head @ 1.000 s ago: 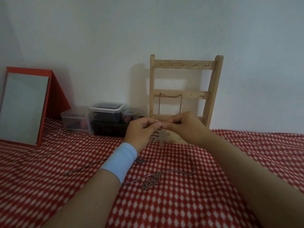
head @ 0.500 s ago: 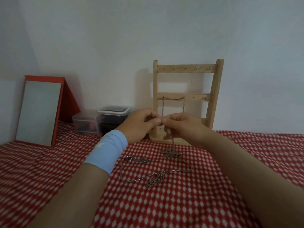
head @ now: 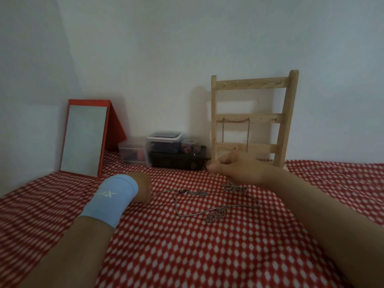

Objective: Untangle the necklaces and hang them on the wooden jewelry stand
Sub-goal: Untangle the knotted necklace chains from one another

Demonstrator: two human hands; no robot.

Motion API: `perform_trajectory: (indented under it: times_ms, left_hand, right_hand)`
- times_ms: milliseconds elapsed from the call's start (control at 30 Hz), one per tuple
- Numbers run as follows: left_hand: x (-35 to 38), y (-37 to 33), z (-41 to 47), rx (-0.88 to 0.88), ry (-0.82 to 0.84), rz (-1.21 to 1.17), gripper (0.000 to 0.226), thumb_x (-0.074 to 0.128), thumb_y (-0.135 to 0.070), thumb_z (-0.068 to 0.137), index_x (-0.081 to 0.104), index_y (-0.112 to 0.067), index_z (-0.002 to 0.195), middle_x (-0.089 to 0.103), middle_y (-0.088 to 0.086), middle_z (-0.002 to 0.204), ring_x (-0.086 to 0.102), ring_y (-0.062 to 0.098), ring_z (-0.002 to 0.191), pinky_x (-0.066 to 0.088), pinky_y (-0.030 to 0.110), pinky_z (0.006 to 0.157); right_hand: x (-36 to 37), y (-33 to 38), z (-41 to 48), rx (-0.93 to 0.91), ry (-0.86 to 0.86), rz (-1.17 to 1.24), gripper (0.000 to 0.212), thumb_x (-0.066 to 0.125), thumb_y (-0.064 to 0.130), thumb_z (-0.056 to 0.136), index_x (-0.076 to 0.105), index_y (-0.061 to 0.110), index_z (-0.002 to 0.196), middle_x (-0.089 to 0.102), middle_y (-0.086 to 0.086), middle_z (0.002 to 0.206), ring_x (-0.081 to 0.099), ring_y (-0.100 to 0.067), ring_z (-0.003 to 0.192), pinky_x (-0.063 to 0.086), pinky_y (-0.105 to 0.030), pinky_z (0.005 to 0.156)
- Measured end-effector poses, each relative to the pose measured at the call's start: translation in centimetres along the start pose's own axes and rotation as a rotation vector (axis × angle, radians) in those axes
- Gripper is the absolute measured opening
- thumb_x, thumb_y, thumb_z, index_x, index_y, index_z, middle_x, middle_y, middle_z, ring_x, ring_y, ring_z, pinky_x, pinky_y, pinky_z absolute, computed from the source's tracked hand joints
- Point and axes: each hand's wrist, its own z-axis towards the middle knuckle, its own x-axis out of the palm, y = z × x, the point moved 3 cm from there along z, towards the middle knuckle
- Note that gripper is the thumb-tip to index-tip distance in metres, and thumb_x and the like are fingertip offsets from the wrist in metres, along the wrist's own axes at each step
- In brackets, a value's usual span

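The wooden jewelry stand (head: 253,119) leans against the wall at the back right, with one chain (head: 235,121) hanging from its middle rail. Tangled thin necklaces (head: 216,213) lie on the red checked cloth (head: 187,246), with an oval pendant (head: 182,191) to their left. My right hand (head: 234,167) hovers in front of the stand's foot, fingertips pinched on a chain whose flower pendant (head: 234,188) rests on the cloth below it. My left hand (head: 143,188), with a blue wristband, is down on the cloth at one chain's end; its fingers are hidden.
A red-framed mirror (head: 83,140) stands at the back left. Between it and the stand sit a clear plastic box (head: 133,150), a white-lidded tub (head: 164,142) and a dark box (head: 176,161). The wall runs right behind them.
My left hand has left the pinch it shared with my right hand and dropped leftwards onto the cloth. My right hand keeps the chain. The view has swung left.
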Motion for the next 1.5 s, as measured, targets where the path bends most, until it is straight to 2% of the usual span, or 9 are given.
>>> perform_trajectory:
  times_ms: [167, 267, 367, 467, 567, 633, 800, 1100, 1500]
  left_hand:
    - [-0.5, 0.1, 0.9, 0.061, -0.102, -0.186, 0.03, 0.053, -0.025, 0.094, 0.066, -0.009, 0.116, 0.066, 0.013, 0.121, 0.063, 0.022, 0.106, 0.048, 0.027, 0.09]
    - [-2.2, -1.3, 0.6, 0.238, -0.096, -0.773, 0.013, 0.058, -0.011, 0.091, 0.063, -0.013, 0.103, 0.07, 0.017, 0.084, 0.062, 0.019, 0.065, 0.054, 0.027, 0.061]
    - [-3.8, -4.2, -0.3, 0.41, 0.103, -1.365, 0.019, 0.05, -0.001, 0.095, 0.061, -0.009, 0.108, 0.065, 0.013, 0.078, 0.059, 0.018, 0.063, 0.055, 0.032, 0.06]
    - [-4.8, -6.6, -0.3, 0.484, 0.179, -1.537, 0.024, 0.046, 0.006, 0.095, 0.067, -0.003, 0.104, 0.07, 0.008, 0.08, 0.065, 0.017, 0.069, 0.059, 0.03, 0.065]
    - [-5.3, -8.0, 0.6, 0.543, 0.118, -1.575, 0.026, 0.052, 0.012, 0.091, 0.069, -0.004, 0.103, 0.076, 0.01, 0.094, 0.072, 0.019, 0.082, 0.061, 0.029, 0.073]
    - [-5.4, -8.6, 1.3, 0.552, 0.0, -1.569, 0.022, 0.06, 0.007, 0.089, 0.069, -0.006, 0.104, 0.076, 0.012, 0.1, 0.074, 0.021, 0.087, 0.06, 0.028, 0.073]
    - [-5.2, -9.0, 2.6, 0.532, -0.211, -1.511, 0.018, 0.069, -0.012, 0.088, 0.072, -0.021, 0.102, 0.077, 0.002, 0.097, 0.072, 0.014, 0.076, 0.052, 0.024, 0.064]
    - [-4.5, -9.9, 2.8, 0.55, -0.257, -1.665, 0.016, 0.07, -0.013, 0.086, 0.074, -0.02, 0.101, 0.076, 0.006, 0.089, 0.05, 0.008, 0.042, 0.039, 0.013, 0.04]
    - [-4.6, -9.1, 3.1, 0.535, -0.348, -1.454, 0.013, 0.071, -0.019, 0.087, 0.074, -0.031, 0.093, 0.077, -0.003, 0.091, 0.059, 0.01, 0.045, 0.041, 0.02, 0.047]
  right_hand:
    - [0.0, 0.2, -0.3, 0.023, -0.044, 0.031, 0.029, 0.054, 0.036, 0.103, 0.077, 0.027, 0.087, 0.072, 0.021, 0.068, 0.064, 0.012, 0.061, 0.043, -0.019, 0.072]
    - [-0.3, -0.1, -0.2, 0.039, -0.093, 0.057, 0.029, 0.054, 0.033, 0.104, 0.076, 0.017, 0.094, 0.062, 0.012, 0.053, 0.055, 0.001, 0.047, 0.042, -0.015, 0.055]
    - [-0.5, -0.7, 0.4, 0.048, -0.14, 0.142, 0.028, 0.057, 0.031, 0.103, 0.073, 0.01, 0.093, 0.057, 0.002, 0.056, 0.049, -0.011, 0.047, 0.043, -0.021, 0.048]
    - [-0.8, -0.9, 0.5, 0.022, -0.159, 0.236, 0.032, 0.054, 0.027, 0.105, 0.067, 0.01, 0.081, 0.054, 0.005, 0.048, 0.044, -0.009, 0.04, 0.035, -0.02, 0.041]
    - [-1.1, -1.3, 0.6, 0.016, -0.17, 0.346, 0.029, 0.058, 0.026, 0.103, 0.07, 0.008, 0.084, 0.063, 0.005, 0.055, 0.042, -0.007, 0.04, 0.033, -0.02, 0.041]
    - [-1.3, -1.7, 0.8, 0.032, -0.18, 0.446, 0.026, 0.062, 0.028, 0.101, 0.075, 0.005, 0.097, 0.077, -0.001, 0.08, 0.043, -0.007, 0.042, 0.034, -0.019, 0.041]
    - [-1.5, -2.7, 1.4, 0.041, -0.248, 0.556, 0.025, 0.064, 0.03, 0.098, 0.078, 0.014, 0.112, 0.079, -0.006, 0.106, 0.042, -0.007, 0.042, 0.034, -0.019, 0.039]
    - [-0.7, -3.0, 1.6, 0.063, -0.254, 0.646, 0.026, 0.063, 0.032, 0.099, 0.076, 0.018, 0.117, 0.079, 0.0, 0.11, 0.045, -0.009, 0.041, 0.036, -0.02, 0.041]
    - [-0.5, -3.0, 1.6, 0.122, -0.108, 0.773, 0.023, 0.061, 0.025, 0.1, 0.074, 0.014, 0.115, 0.075, 0.003, 0.091, 0.041, -0.005, 0.048, 0.023, -0.021, 0.049]
